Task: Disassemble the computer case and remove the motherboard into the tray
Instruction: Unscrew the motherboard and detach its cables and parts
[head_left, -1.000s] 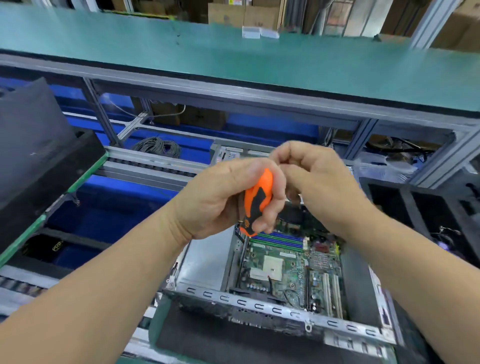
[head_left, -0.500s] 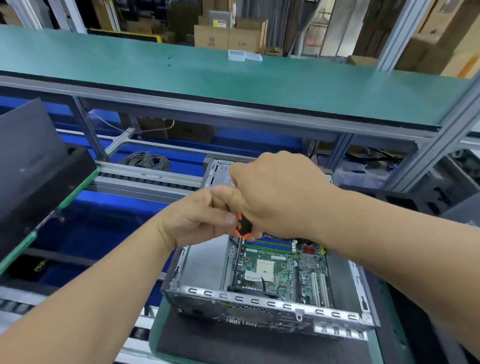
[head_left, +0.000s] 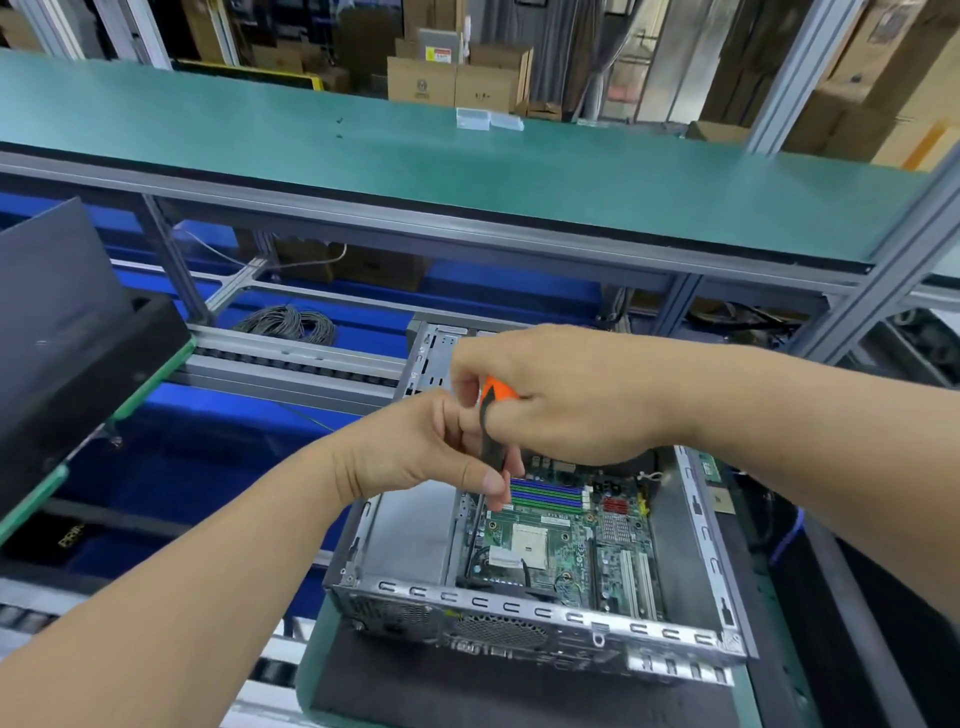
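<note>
My right hand (head_left: 571, 400) grips orange screwdriver (head_left: 491, 415) handle; my left hand (head_left: 421, 447) pinches its shaft above motherboard (head_left: 561, 551) inside open computer case (head_left: 519, 613).

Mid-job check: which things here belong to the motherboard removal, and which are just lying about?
In the job: computer case; motherboard; screwdriver, gripped by right hand, steadied by left hand.
Lying about: cable coil; cardboard boxes; upper green shelf.

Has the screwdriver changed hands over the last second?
Yes. The right hand now grips the orange handle of the screwdriver, which the left hand held before; its tip now points down at the motherboard in the computer case.
</note>
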